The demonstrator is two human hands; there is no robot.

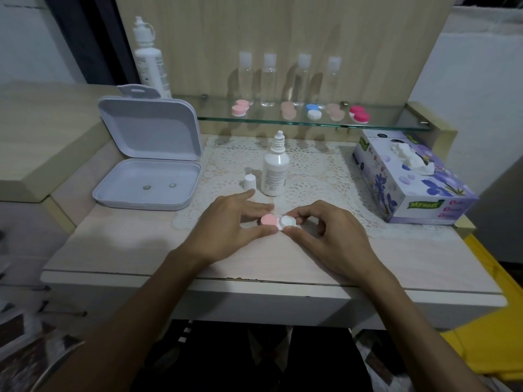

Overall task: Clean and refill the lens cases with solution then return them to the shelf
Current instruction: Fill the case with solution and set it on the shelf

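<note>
On the table, the left hand pinched the lens case's pink cap while right-hand fingers gripped the white cap; steadying one side while twisting the other level would have avoided spills.

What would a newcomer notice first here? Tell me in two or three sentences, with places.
The eye lands first on the two hands at the table's front centre: the left hand pinches the pink cap and the right hand the white cap of one lens case. Just behind stands an uncapped solution bottle. Next, the open grey box at the left and the row of coloured lens cases on the glass shelf.
</note>
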